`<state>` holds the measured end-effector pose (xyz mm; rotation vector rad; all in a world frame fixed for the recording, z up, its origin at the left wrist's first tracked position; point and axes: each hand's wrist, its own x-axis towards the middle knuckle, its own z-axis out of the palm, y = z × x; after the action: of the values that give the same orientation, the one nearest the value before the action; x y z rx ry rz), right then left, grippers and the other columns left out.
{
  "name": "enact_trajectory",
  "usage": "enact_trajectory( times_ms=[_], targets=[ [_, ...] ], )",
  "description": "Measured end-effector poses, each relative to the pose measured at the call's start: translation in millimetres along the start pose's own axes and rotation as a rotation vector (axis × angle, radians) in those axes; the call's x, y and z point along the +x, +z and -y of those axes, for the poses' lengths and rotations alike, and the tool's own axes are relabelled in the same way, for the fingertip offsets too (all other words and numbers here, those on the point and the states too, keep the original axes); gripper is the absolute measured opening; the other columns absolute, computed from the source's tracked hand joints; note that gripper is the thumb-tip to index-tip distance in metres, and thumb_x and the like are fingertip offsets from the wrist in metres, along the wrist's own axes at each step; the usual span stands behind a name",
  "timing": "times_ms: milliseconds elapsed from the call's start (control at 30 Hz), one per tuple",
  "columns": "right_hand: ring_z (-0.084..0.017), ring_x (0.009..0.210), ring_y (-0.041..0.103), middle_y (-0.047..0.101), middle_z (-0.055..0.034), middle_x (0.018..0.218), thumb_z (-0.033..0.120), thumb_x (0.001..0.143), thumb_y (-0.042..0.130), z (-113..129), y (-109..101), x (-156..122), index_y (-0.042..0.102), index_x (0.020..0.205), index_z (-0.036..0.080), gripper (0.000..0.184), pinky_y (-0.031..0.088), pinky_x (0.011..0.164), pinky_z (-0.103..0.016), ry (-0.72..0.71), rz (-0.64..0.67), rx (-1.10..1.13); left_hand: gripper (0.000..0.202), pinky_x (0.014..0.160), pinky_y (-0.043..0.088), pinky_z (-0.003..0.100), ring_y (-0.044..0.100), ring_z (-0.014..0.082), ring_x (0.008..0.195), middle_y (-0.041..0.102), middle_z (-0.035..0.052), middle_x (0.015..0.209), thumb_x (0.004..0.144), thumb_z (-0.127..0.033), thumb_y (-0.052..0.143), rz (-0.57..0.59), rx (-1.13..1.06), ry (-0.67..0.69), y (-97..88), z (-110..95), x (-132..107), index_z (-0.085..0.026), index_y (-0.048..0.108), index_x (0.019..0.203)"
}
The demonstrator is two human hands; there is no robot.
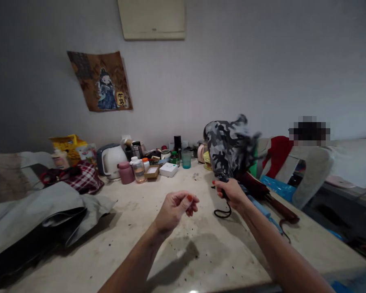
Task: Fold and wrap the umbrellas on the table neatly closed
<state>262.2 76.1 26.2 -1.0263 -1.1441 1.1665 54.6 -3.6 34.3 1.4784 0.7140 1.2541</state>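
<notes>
My right hand [232, 193] grips the handle of a folding umbrella [222, 150] with black, grey and white camouflage cloth. Its canopy points up and away from me, loosely gathered, and the right part is blurred. A black wrist strap [222, 213] dangles below the handle. My left hand [177, 207] is over the table to the left of the umbrella, apart from it. The fingers are loosely curled with the thumb against them, and nothing shows in them. Beside my right forearm lie a dark red umbrella [253, 185] with a brown handle and a light blue rolled item [259, 205].
Along the back of the pale table [134, 228] stand a white kettle [114, 160], a pink jar [126, 173], bottles, a white box [168, 169] and a teal cup [186, 159]. Grey-and-black cloth [55, 215] covers the left side. A person in red [277, 152] is beyond the right edge.
</notes>
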Motion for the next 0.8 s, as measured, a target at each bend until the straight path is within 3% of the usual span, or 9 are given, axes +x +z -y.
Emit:
enact_trajectory(
  times_ms=[133,233,367,433,567,700,800],
  targets=[
    [-0.003,0.039,0.031,0.037,0.0073,0.045,0.032,0.048,0.076,11.6,-2.1,-7.3,0.045,0.054,0.018,0.034,0.023,0.040,-0.020,0.075,0.126,0.190,0.051,0.053,0.039,0.022,0.049,0.0080,0.051,0.063,0.0045,0.062,0.072,-0.059,0.073,0.059,0.080,-0.117,5.2,3.2,2.2,-0.009,0.071,0.078],
    [-0.004,0.040,0.035,0.042,0.0050,0.045,0.026,0.047,0.077,19.1,7.6,-18.2,0.050,0.056,0.015,0.030,0.021,0.039,-0.019,0.080,0.117,0.188,0.052,0.054,0.040,0.022,0.051,0.0085,0.054,0.065,0.0043,0.067,0.067,-0.058,0.076,-0.033,0.060,-0.139,12.8,4.5,13.8,-0.010,0.071,0.085],
    [-0.004,0.041,0.033,0.040,0.0058,0.045,0.028,0.051,0.074,31.8,26.5,-42.2,0.052,0.060,0.016,0.028,0.021,0.040,-0.019,0.149,0.429,0.338,0.051,0.060,0.044,0.023,0.059,0.0119,0.062,0.070,0.0064,0.073,0.060,-0.056,0.081,-0.080,-0.138,-0.144,26.2,4.2,39.9,-0.012,0.072,0.084],
    [-0.003,0.040,0.033,0.040,0.0066,0.044,0.026,0.050,0.074,37.4,35.3,-52.7,0.047,0.059,0.017,0.029,0.021,0.040,-0.018,0.136,0.479,0.387,0.049,0.058,0.046,0.024,0.061,0.0140,0.062,0.071,0.0076,0.074,0.057,-0.054,0.084,-0.029,-0.271,-0.148,34.7,-0.7,51.3,-0.013,0.071,0.078],
    [-0.004,0.038,0.037,0.044,0.0083,0.047,0.021,0.049,0.072,45.9,46.4,-64.2,0.044,0.064,0.019,0.033,0.023,0.040,-0.017,0.009,0.349,0.379,0.049,0.052,0.047,0.025,0.064,0.0177,0.062,0.073,0.0091,0.075,0.045,-0.042,0.091,-0.009,-0.413,-0.183,51.8,-17.0,65.1,-0.012,0.072,0.079],
    [-0.004,0.040,0.039,0.047,0.0078,0.051,0.021,0.051,0.069,55.3,47.9,-70.6,0.047,0.069,0.018,0.028,0.027,0.039,-0.018,-0.119,0.226,0.313,0.037,0.060,0.052,0.027,0.064,0.0157,0.062,0.072,0.0057,0.070,0.043,-0.025,0.091,-0.163,-0.486,-0.075,62.1,-28.2,72.4,-0.011,0.070,0.070],
    [-0.005,0.040,0.040,0.046,0.0075,0.051,0.020,0.051,0.065,62.6,49.2,-74.5,0.049,0.069,0.018,0.024,0.030,0.038,-0.019,-0.206,0.135,0.219,0.031,0.065,0.053,0.030,0.064,0.0161,0.062,0.070,0.0050,0.066,0.044,-0.019,0.088,-0.153,-0.513,-0.068,67.3,-33.9,79.2,-0.010,0.069,0.066]
  ],
)
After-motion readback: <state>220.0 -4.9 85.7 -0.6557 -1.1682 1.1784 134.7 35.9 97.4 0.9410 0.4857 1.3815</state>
